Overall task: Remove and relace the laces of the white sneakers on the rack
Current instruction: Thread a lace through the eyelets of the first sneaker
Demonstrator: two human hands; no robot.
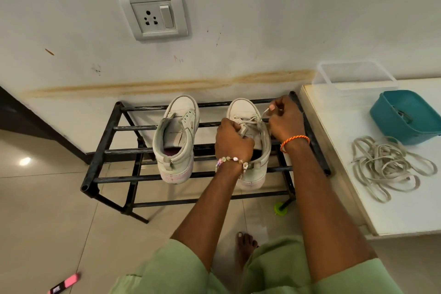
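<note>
Left hand [232, 139]: fingers curled, gripping tongue area of right sneaker [250, 141]. Right hand [284, 119]: pinching lace [259, 118] end, drawn taut from eyelets. Both sneakers on top tier of black rack [100, 150], toes toward wall; left sneaker [176, 138] unlaced, untouched. Loose lace pile [391, 167] on white table [405, 210] beside rack, near teal tub [405, 114].

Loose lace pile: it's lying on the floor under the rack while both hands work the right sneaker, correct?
Not quite. The head view shows the loose lace pile on the white table beside the rack. Both hands, left hand and right hand, do work the right sneaker.
</note>
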